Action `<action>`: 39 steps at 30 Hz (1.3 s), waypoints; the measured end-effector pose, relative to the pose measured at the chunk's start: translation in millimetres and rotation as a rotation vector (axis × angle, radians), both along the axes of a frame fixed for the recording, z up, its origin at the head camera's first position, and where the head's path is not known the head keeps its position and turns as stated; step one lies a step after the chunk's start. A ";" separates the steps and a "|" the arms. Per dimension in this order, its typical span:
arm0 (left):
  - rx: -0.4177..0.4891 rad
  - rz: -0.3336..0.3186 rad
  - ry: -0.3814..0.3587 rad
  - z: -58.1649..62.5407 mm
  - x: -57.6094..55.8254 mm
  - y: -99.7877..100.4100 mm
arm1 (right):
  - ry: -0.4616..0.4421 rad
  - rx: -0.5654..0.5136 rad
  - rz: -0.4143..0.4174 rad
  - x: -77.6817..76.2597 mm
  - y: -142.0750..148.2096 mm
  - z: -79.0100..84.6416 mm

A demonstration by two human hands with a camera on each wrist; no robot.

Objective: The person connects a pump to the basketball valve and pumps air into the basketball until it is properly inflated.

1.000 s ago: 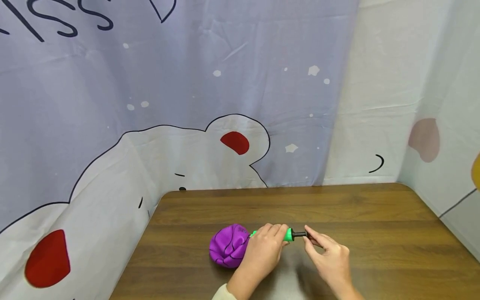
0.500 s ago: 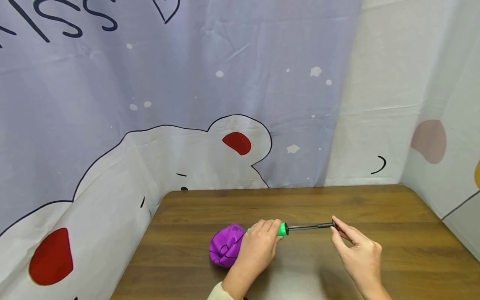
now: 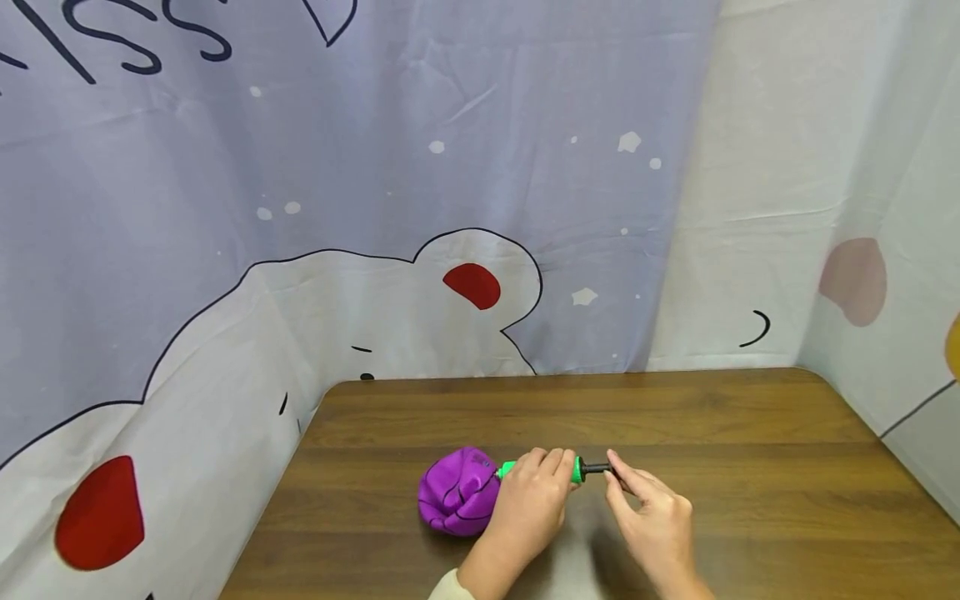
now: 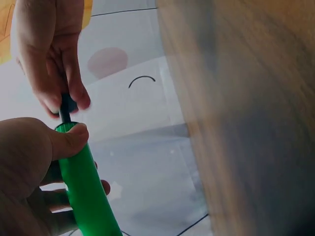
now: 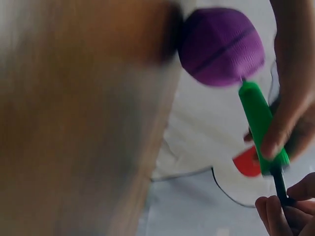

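Note:
A crumpled, partly flat purple ball (image 3: 456, 493) with black lines lies on the table. The thin needle of a green hand pump (image 4: 86, 182) goes into its side, as the right wrist view shows. My left hand (image 3: 531, 504) grips the green barrel, the thumb lying along it near the black-rod end. My right hand (image 3: 656, 521) pinches the small black handle end of the pump's rod (image 3: 597, 468) between thumb and fingers. Only a short length of the rod stands out of the barrel. In the right wrist view the purple ball (image 5: 221, 46) appears beyond the barrel's tip.
The brown wooden table (image 3: 787, 467) stretches around the hands. A printed cloth (image 3: 337, 167) with a white bear and lettering hangs behind it and along both sides.
My right hand drew the black rod far out to the right, then pushed it back toward the barrel. My left hand stayed on the pump with a slight shift. The ball remains crumpled.

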State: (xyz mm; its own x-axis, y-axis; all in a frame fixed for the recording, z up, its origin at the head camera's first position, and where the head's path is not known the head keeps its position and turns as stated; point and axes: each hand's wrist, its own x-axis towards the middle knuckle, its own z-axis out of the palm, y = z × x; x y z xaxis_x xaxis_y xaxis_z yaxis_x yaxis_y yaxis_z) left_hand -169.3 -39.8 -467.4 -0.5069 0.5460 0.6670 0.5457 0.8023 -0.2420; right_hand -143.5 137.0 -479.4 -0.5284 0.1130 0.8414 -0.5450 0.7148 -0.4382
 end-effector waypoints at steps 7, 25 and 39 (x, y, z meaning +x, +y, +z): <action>0.037 -0.012 -0.066 0.0 1.4 -1.7 | -0.009 -0.005 0.037 -3.0 6.6 1.8; 0.055 0.022 -0.109 6.7 -2.2 -14.4 | -0.101 -0.099 -0.067 6.4 50.0 28.1; -0.010 -0.008 0.006 -0.2 0.4 -4.3 | 0.027 -0.003 -0.030 -0.7 -2.5 -5.2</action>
State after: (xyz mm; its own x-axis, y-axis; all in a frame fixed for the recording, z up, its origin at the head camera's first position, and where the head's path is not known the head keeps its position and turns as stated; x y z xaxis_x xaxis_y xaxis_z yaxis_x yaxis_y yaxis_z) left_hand -168.9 -44.1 -467.6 -0.4983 0.5568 0.6646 0.5505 0.7954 -0.2535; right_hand -144.1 134.5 -484.7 -0.5020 0.1309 0.8549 -0.5351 0.7296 -0.4259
